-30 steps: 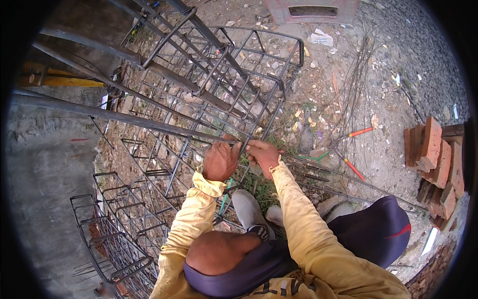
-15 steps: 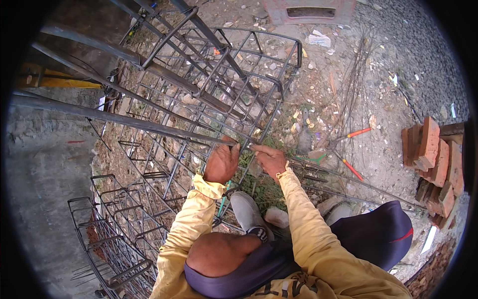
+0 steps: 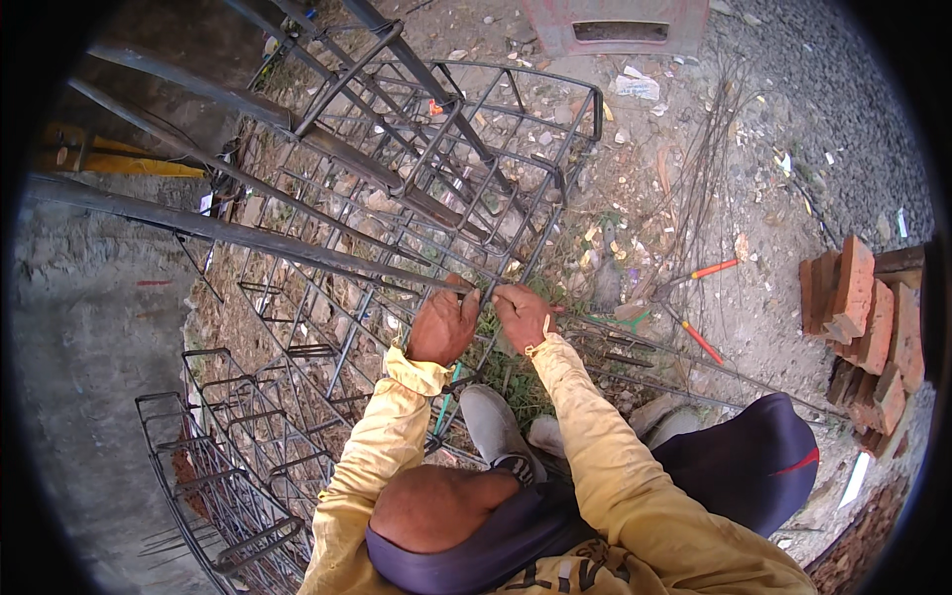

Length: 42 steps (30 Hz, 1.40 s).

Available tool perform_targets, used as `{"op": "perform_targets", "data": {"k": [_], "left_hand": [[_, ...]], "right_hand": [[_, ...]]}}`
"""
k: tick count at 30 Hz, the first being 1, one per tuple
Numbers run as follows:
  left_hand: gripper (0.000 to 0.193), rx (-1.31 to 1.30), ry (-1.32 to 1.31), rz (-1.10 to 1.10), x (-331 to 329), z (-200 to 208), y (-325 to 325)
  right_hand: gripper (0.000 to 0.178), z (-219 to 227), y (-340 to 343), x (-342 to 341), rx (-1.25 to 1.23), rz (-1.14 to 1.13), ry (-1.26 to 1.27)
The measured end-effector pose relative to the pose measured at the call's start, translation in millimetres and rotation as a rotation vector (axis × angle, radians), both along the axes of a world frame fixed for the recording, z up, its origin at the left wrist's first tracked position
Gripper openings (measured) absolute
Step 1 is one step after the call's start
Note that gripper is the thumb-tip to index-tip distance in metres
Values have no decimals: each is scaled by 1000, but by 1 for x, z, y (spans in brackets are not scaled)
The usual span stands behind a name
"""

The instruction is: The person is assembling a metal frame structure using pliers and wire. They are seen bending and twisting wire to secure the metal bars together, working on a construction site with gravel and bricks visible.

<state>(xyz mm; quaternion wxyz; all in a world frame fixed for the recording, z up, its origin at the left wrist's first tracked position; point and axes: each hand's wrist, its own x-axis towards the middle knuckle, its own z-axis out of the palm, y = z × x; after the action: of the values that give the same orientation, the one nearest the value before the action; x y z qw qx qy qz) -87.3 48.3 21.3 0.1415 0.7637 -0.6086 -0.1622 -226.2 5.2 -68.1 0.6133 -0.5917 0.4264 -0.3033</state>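
Observation:
A dark steel rebar cage lies on the ground in front of me, made of long bars with square stirrups. My left hand is closed around the near end of a long rebar that slopes in from the left, at the cage's edge. Just right of it, my right hand is closed, thumb and fingers pinched together at the same joint. Whatever it pinches is too small to make out. The two hands are almost touching, thumbs facing each other.
Pliers with red-orange handles lie on the dirt to the right, beside scattered thin wires. Bricks are stacked at far right. More upright bars rise at upper left. A second cage sits lower left by a concrete wall.
My right hand has shifted left, closer to my left hand, and its fingers have curled in from a more stretched pinch. My left hand stays at the bar.

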Motion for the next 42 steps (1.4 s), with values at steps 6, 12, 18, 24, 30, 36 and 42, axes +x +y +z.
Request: {"op": "perform_targets", "data": {"k": [6,12,18,24,30,36,42], "left_hand": [[23,-8,26,52,-9,1,-2],[21,-124,60,83,-5,-20,4],[22,-78,75,177,-5,-21,2],[21,-79,38,156,-4,-21,3],[20,-35,116,141,0,-16,6],[17,-74,159,70,-2,-6,0],[28,-139,-53,39,1,-20,6]], "right_hand": [[29,-18,-2,-3,21,93,-144],[41,-14,-10,-30,196,304,-238],[49,-8,-20,-52,754,445,-426],[55,4,-29,-49,401,485,-216],[44,13,-9,-34,126,234,-106],[21,2,4,-26,-350,67,-116],[15,7,0,-33,-406,122,-64]]}}
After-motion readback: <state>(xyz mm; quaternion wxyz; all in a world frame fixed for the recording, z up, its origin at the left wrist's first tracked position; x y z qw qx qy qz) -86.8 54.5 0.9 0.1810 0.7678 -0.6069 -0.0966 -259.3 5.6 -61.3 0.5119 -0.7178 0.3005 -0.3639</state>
